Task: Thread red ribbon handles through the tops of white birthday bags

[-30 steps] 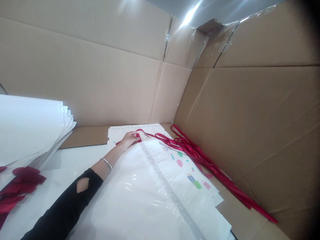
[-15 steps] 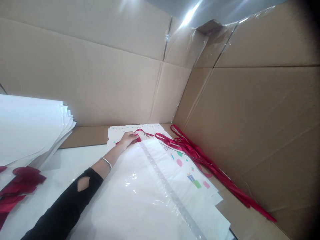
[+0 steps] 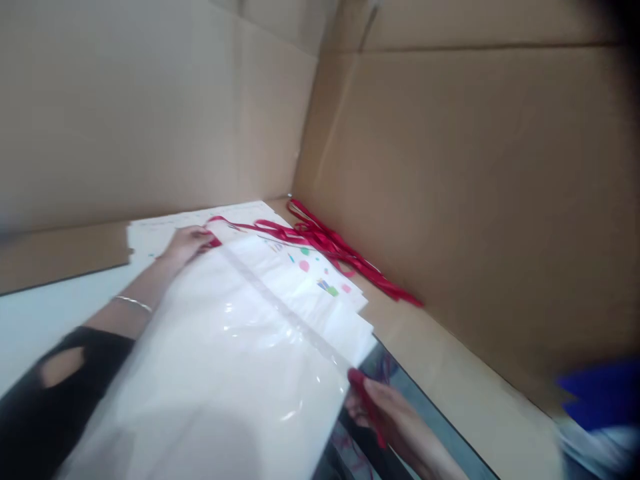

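A large, flat white pack in shiny clear plastic [image 3: 200, 360] lies in front of me, with a see-through strip running along its right side. At the pack's far corner, my left hand [image 3: 185, 245] is closed on a piece of red ribbon [image 3: 215, 242]. My right hand [image 3: 387, 413] grips another length of red ribbon [image 3: 369, 403] at the near right corner; it is slightly blurred. Beneath the pack, white sheets printed with balloons and gifts [image 3: 304, 267] stick out on the far right side.
A heap of red ribbon [image 3: 335, 243] lies along the foot of the right cardboard wall [image 3: 465, 187]. Another cardboard wall [image 3: 125, 113] stands at the back. A dark glossy surface [image 3: 415, 393] shows near my right hand. Something blue and blurred [image 3: 605, 393] is at the far right.
The view has swung right and down, so the white stack at left is out of sight. My right hand has come into view holding red ribbon. My left hand stays at the far corner.
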A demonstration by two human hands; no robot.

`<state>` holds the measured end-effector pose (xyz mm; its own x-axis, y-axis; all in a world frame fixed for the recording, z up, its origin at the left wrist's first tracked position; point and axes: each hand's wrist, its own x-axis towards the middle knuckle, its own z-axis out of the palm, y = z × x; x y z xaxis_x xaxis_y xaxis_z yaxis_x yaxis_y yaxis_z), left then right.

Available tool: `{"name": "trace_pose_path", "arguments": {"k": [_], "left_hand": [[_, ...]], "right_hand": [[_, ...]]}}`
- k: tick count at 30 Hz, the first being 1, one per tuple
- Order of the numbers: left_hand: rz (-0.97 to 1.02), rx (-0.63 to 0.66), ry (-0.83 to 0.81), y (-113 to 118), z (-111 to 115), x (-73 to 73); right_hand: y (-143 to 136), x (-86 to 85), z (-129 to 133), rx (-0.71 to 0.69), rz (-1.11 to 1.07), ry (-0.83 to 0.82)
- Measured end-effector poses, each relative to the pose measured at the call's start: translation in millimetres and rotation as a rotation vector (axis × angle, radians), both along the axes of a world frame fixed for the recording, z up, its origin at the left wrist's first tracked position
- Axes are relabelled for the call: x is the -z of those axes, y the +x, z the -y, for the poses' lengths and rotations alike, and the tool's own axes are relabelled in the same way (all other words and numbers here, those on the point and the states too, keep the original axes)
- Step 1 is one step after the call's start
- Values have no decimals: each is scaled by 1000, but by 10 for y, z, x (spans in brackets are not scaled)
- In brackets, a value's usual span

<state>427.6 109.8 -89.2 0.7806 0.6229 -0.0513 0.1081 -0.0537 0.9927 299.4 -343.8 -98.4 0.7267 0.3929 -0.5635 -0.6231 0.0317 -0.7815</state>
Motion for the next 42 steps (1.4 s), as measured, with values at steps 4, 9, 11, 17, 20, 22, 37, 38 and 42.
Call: {"name": "trace_pose_path", "arguments": {"k": [4,9,11,17,20,22,37,38,42], "left_hand": [[-47,-38,75,116,12,51],[-56,-53,140,122,13,106],[-60,-63,156,130,-7,129],[-66,-101,189,189,-62,192],[-72,-119,200,201,-66,199],[-81,-132,207,210,-66,200],[-92,-103,431,129,9,166],[-99,-103,459,122,17,162],[-135,-103,554,104,46,141]], "right_hand": [[-70,186,59,61,-130,215],[-127,287,107,143,-167,215],[-134,276,124,137,-159,211],[-146,261,170,119,-146,214],[-151,251,186,105,-149,225],[-157,225,201,101,-147,233],[70,108,76,85,246,-168],[89,88,44,73,268,-188],[106,29,-13,36,308,-232]]}}
